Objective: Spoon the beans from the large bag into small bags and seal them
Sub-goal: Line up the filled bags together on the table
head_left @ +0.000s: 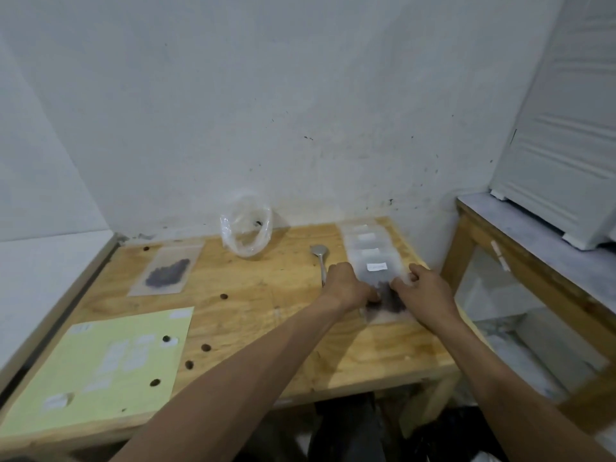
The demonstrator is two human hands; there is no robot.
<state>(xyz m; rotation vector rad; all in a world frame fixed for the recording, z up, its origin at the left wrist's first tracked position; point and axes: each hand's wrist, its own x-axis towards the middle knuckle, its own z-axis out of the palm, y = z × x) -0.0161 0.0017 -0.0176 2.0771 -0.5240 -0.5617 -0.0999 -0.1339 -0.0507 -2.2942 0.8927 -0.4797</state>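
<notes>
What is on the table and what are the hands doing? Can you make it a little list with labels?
left hand: pinches the near small bag's left side
right hand: pinches the same bag's right side
small bag with beans: flat on the table, between both hands
spoon: lying on the table, just left of the left hand
large bag: clear, open, standing by the wall
filled small bag: lying apart at the left
green sheet: near left corner
table: wooden

A plain back room or utility corner: a bare plywood desk (pixel 253 305) with drilled holes fills the lower frame, against a stained whitewashed wall (pixel 266 111), beside a white appliance (pixel 566 145) upper right.
</notes>
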